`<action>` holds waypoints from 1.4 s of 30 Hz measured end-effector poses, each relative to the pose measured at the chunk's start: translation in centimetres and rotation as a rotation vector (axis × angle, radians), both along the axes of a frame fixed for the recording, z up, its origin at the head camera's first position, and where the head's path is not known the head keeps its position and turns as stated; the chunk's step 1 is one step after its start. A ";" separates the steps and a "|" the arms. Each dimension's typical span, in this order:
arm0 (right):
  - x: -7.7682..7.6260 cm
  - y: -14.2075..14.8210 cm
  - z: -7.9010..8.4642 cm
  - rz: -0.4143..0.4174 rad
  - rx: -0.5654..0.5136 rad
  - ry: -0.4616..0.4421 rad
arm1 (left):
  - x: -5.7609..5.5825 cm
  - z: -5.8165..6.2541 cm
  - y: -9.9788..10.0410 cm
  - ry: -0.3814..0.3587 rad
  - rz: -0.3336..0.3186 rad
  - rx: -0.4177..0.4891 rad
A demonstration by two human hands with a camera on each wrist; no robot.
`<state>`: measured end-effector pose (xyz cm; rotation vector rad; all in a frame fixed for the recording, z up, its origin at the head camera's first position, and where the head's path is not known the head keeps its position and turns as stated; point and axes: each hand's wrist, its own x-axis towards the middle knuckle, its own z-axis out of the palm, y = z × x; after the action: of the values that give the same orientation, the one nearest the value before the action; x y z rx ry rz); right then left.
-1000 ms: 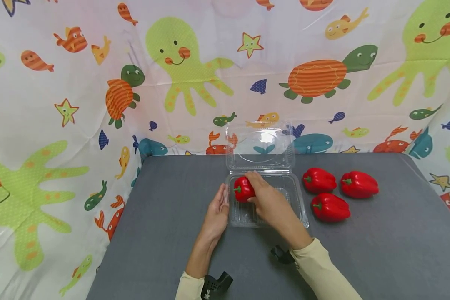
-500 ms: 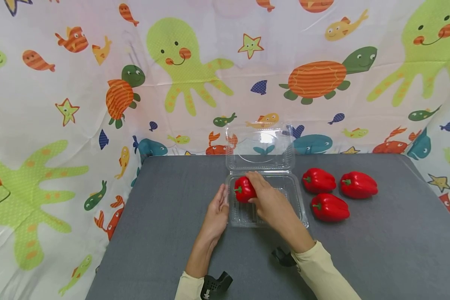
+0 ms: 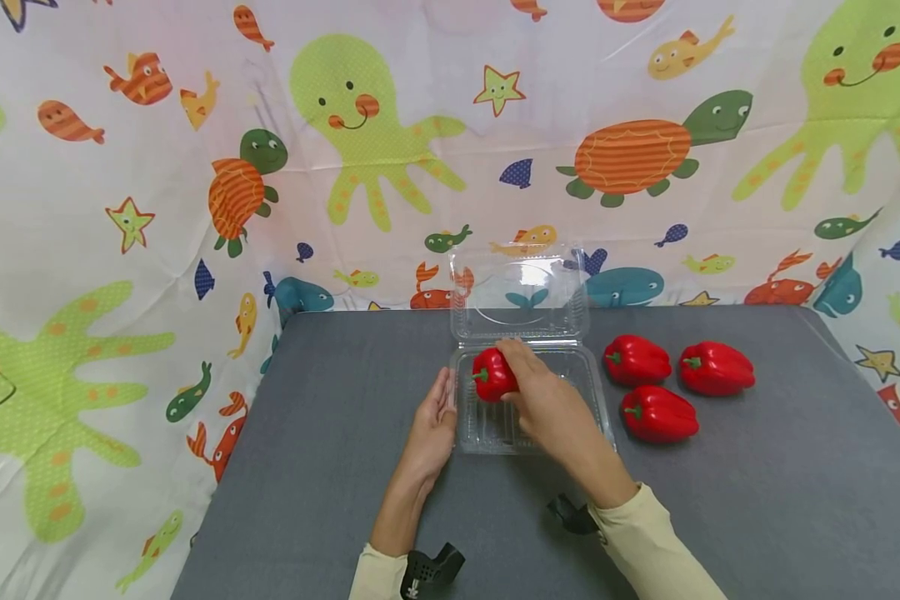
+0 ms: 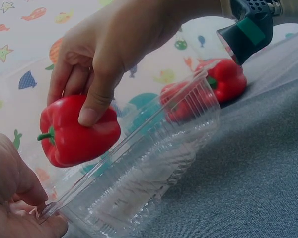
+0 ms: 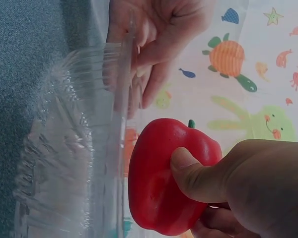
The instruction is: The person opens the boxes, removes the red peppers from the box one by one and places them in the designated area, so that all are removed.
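My right hand [image 3: 558, 410] grips a red bell pepper [image 3: 492, 375] by its sides, thumb on one face. The bell pepper [image 4: 74, 134] is held just above the rim of a clear plastic clamshell container [image 3: 602, 417], its green stem pointing left in the head view. With thumb and fingers, my left hand [image 3: 429, 433] pinches the container's left rim, as the left wrist view shows. The hinged lid [image 3: 521, 321] stands raised at the back. In the right wrist view, the thumb presses on the bell pepper [image 5: 161, 193], and the other fingers are mostly hidden behind it.
To the right of the container lie three more red bell peppers, a near one [image 3: 658, 414], a back one [image 3: 637, 361] and a far right one [image 3: 717, 368]. They rest on a grey table [image 3: 330, 467]. A sea-animal curtain [image 3: 420, 100] hangs behind and at the sides.
The right hand and its bell pepper have shifted slightly right and up in the head view. The left hand keeps its hold on the container rim.
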<state>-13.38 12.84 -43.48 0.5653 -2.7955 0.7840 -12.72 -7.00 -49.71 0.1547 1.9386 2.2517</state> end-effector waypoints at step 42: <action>1.8 3.8 2.1 -0.093 0.000 -0.009 | 0.1 -0.1 0.1 0.025 -0.018 0.029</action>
<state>-11.60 16.66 -41.36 0.4287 -2.8064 0.7694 -12.59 -6.88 -49.82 0.2045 1.9101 2.2780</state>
